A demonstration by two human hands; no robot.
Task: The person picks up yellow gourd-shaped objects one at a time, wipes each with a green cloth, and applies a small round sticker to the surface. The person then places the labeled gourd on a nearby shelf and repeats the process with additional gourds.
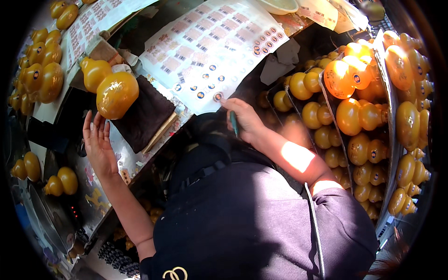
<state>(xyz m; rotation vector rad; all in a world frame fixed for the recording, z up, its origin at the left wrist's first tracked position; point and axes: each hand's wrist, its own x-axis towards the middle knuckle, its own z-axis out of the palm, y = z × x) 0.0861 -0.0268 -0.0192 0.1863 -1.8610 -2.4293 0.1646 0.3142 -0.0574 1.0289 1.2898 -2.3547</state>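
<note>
A glossy amber gourd (117,95) rests on a dark folded cloth (145,116) over a wooden board. My left hand (99,142) is open, its fingers stretched toward the gourd's rounded bottom; whether the fingertips press on it I cannot tell. My right hand (243,117) is closed round a slim green pen-like tool (234,124), which points down out of the fist. Its thumb and forefinger meet at the near edge of a white sticker sheet (186,100), beside a small round blue-and-orange sticker (218,97). Several more round stickers and rows of barcode labels cover the sheet.
Racks of amber gourds (357,116) stand at my right, parted by thin upright panels. More gourds (44,65) crowd the far left, and a pair-shaped one (62,181) lies at the near left. A white bowl (278,5) sits at the back.
</note>
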